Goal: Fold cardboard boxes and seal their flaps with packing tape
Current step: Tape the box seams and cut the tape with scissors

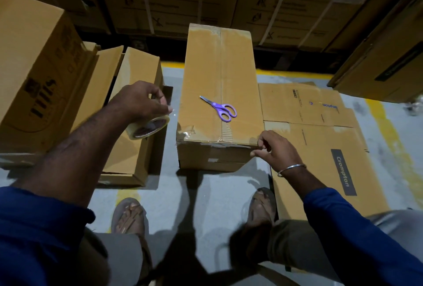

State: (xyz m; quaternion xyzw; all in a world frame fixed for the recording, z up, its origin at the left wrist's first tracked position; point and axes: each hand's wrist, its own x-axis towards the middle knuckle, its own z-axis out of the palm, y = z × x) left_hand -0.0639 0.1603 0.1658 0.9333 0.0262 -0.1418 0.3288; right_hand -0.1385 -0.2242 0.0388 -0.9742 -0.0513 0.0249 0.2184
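Holding tape roll (148,126) under left grip (139,100), box (219,93) beside

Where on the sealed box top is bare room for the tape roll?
Bare: far half of the box top, beyond the scissors; also its near-left corner. Crowded: the middle. Left hand holds the tape roll; right hand is at the near-right corner.

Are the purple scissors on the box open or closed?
Closed: the purple scissors lie flat on the box, blades together.

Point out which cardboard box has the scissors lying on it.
The closed, taped box standing in the middle, straight ahead of the person: purple scissors lie on its top. The boxes to its left and the flattened cartons to its right carry none.
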